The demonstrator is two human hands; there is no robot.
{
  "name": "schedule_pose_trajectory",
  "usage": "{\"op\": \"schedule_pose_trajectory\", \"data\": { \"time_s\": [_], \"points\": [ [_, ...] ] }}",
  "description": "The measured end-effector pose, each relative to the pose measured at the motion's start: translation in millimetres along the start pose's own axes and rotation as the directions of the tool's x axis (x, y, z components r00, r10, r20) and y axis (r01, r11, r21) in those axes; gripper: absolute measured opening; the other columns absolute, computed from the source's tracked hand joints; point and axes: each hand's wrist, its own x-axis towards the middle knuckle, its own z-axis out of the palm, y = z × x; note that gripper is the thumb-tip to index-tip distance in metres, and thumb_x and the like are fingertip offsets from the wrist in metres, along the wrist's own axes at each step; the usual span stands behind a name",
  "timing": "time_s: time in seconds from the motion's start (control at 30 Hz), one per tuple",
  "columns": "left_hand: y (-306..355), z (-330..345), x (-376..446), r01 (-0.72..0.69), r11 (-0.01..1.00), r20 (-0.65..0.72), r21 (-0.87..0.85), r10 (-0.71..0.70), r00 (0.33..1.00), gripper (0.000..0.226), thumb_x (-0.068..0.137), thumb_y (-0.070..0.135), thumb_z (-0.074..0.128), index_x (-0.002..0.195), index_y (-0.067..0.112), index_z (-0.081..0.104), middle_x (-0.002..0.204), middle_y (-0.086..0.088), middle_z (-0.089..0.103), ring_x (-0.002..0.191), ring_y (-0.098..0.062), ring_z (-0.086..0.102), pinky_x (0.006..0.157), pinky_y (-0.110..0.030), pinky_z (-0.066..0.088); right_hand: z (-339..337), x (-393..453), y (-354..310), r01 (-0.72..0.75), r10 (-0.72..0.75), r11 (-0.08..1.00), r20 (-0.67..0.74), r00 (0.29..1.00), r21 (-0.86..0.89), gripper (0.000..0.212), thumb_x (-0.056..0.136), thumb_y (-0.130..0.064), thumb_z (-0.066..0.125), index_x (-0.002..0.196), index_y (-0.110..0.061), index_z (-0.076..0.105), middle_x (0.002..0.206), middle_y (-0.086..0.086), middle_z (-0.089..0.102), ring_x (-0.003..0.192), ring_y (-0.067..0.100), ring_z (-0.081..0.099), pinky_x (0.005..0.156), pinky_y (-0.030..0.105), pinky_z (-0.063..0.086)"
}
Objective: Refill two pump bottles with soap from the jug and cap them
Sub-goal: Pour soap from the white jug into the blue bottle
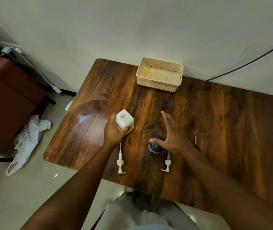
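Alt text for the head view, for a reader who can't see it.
Left hand grips an uncapped white bottle on a wooden table; right hand touches a dark bottle. Two pump heads lie nearby, a beige basket behind.

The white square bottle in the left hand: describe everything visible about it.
The white square bottle is a boxy container of what looks like translucent white plastic, with rounded corners. Its round neck opening faces up and is uncapped, with no pump fitted. It stands roughly upright on the wooden table, left of centre. The left hand grips its lower body from the near side. Its contents cannot be seen.
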Motion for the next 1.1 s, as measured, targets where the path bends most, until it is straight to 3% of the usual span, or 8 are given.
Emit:
{"op": "schedule_pose_trajectory", "data": {
  "time_s": [0.1,0.27,0.4,0.53,0.7,0.87,1.03,1.1],
  "points": [
    [3,8,1,-0.008,1.000,0.022,-0.004,0.008,1.000,0.064,0.079,0.031,0.090,0.129,0.015,0.054,0.126,0.003,0.066,0.114,-0.014,0.064,0.085,-0.029,0.058,11,-14,12,-0.044,0.043,0.998,0.044,0.998,0.036,0.131,0.062,-0.085,0.068,0.159,-0.041,-0.009,0.171,-0.010,0.000,0.157,0.022,0.014,0.121,0.055,0.029],
    [7,17,3,-0.041,0.999,0.034,0.002,0.041,0.999,0.060,0.079,0.028,0.090,0.125,0.016,0.054,0.121,0.003,0.066,0.111,-0.015,0.065,0.085,-0.034,0.060,30,-25,22,-0.104,0.092,0.991,0.139,0.986,0.085,0.138,0.063,-0.064,0.087,0.161,-0.035,-0.004,0.171,-0.007,0.004,0.156,0.022,0.015,0.121,0.042,0.024],
    [5,20,3,-0.048,0.999,0.036,0.007,0.048,0.998,0.060,0.078,0.027,0.091,0.124,0.016,0.054,0.119,0.005,0.065,0.109,-0.015,0.065,0.085,-0.040,0.062,46,-22,27,-0.159,0.144,0.981,0.136,0.980,0.107,0.131,0.065,-0.052,0.091,0.161,-0.035,0.004,0.170,-0.003,0.014,0.155,0.023,0.021,0.121,0.041,0.027],
    [5,22,3,-0.046,0.999,0.041,0.015,0.045,0.998,0.060,0.077,0.026,0.091,0.123,0.016,0.054,0.118,0.004,0.066,0.108,-0.014,0.066,0.084,-0.040,0.063,55,-20,26,-0.188,0.176,0.976,0.106,0.979,0.114,0.112,0.069,-0.044,0.091,0.155,-0.035,0.020,0.161,0.001,0.036,0.147,0.026,0.038,0.117,0.043,0.037],
    [6,23,1,-0.057,0.998,0.061,0.013,0.056,0.997,0.059,0.079,0.023,0.090,0.126,0.016,0.055,0.119,0.007,0.065,0.109,-0.013,0.065,0.086,-0.035,0.061,62,-17,26,-0.189,0.184,0.969,0.045,0.982,0.160,0.089,0.070,-0.035,0.091,0.142,-0.032,0.040,0.143,-0.002,0.055,0.131,0.022,0.054,0.105,0.034,0.049],
    [12,23,3,-0.044,0.999,0.082,0.011,0.043,0.996,0.062,0.079,0.024,0.090,0.128,0.016,0.052,0.119,0.007,0.063,0.110,-0.012,0.065,0.081,-0.024,0.058,66,-14,25,-0.201,0.203,0.957,0.011,0.979,0.208,0.086,0.071,-0.041,0.090,0.141,-0.031,0.040,0.142,-0.002,0.056,0.131,0.021,0.054,0.105,0.032,0.050],
    [31,17,13,-0.033,0.999,0.106,-0.015,0.034,0.994,0.073,0.079,0.027,0.091,0.131,0.015,0.042,0.127,0.007,0.060,0.111,-0.010,0.065,0.074,-0.016,0.057,43,-4,13,-0.179,0.227,0.924,-0.108,0.968,0.339,0.078,0.071,-0.034,0.092,0.134,-0.025,0.047,0.123,-0.010,0.056,0.112,0.009,0.055,0.081,0.006,0.041],
    [44,13,19,-0.054,0.998,0.111,-0.031,0.057,0.992,0.073,0.078,0.028,0.091,0.129,0.015,0.041,0.125,0.007,0.060,0.109,-0.009,0.065,0.074,-0.019,0.060,24,1,6,-0.140,0.220,0.911,-0.168,0.961,0.389,0.075,0.069,-0.032,0.092,0.131,-0.026,0.050,0.119,-0.012,0.056,0.109,0.009,0.056,0.078,0.006,0.041]
  ]
}}
